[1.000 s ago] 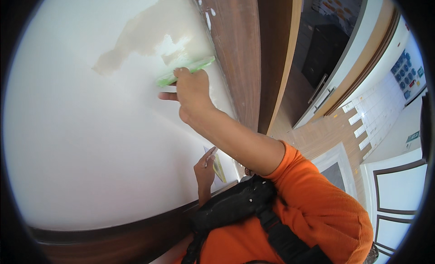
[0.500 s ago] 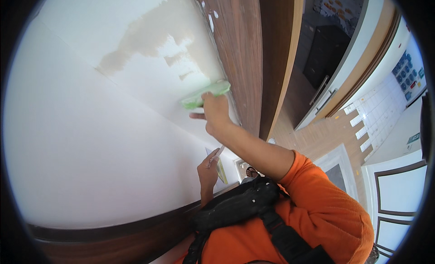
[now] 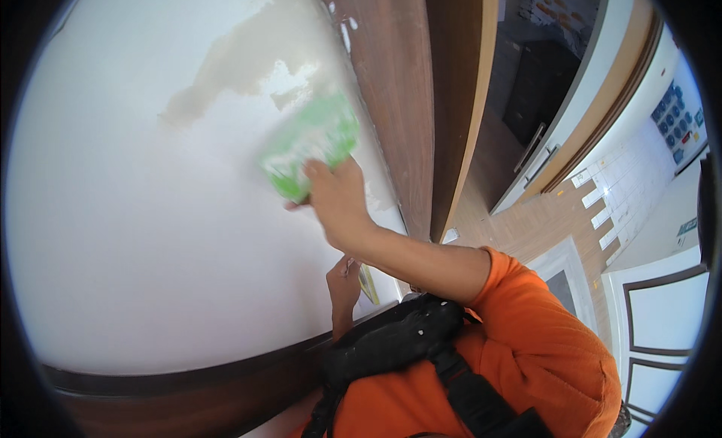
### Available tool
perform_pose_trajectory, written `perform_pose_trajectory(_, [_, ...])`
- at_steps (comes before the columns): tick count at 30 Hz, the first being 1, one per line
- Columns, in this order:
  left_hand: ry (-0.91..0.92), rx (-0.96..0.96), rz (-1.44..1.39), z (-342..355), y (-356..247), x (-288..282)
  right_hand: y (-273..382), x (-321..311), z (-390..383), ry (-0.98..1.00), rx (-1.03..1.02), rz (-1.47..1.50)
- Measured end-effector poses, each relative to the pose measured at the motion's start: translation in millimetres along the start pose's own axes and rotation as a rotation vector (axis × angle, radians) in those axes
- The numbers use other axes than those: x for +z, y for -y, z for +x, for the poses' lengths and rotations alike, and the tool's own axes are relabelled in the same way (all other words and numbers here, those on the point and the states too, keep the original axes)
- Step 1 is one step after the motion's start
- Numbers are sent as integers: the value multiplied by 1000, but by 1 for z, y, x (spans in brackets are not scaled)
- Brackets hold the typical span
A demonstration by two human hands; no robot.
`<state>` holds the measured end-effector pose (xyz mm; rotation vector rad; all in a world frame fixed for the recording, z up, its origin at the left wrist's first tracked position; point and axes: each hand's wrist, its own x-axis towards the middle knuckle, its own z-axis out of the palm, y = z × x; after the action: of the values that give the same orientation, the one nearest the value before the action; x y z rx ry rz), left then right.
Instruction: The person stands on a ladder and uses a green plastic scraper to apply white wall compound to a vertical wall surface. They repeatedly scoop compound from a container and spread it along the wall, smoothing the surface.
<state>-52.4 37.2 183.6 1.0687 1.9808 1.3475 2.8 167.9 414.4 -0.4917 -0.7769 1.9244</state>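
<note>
A blurred green trowel (image 3: 308,146) was held in the grip of the right hand (image 3: 338,201) and pressed flat against the white wall (image 3: 135,227), just below a beige patch (image 3: 248,58). A small tool (image 3: 367,282) was clasped by the left hand (image 3: 344,286), lower down.

Right hand (image 3: 338,201) swung back left and up across the white wall (image 3: 135,235) from its spot by the brown wooden trim (image 3: 391,99) half a second ago. Green float (image 3: 310,144) in its grip now tilted, broad face showing and motion-blurred, edge-on and level before, sitting just below the bare beige patch (image 3: 241,62). Left hand (image 3: 344,287) up slightly beneath the right forearm, small tool (image 3: 368,281) beside it.
</note>
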Motion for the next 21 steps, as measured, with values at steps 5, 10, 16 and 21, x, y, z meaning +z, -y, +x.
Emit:
perform_pose_trajectory(5, [9, -57, -89, 2, -5, 8, -68, -76, 23, -247, 252, -87])
perform_pose_trajectory(10, [41, -103, -79, -4, -4, 6, -30, -26, 44, -176, 104, 4])
perform_pose_trajectory(16, [19, -55, -122, 1, 1, 6, 52, 54, 53, -23, -6, 41])
perform_pose_trajectory(21, [15, -67, -88, -5, -5, 5, 68, 71, 29, 13, -90, -33])
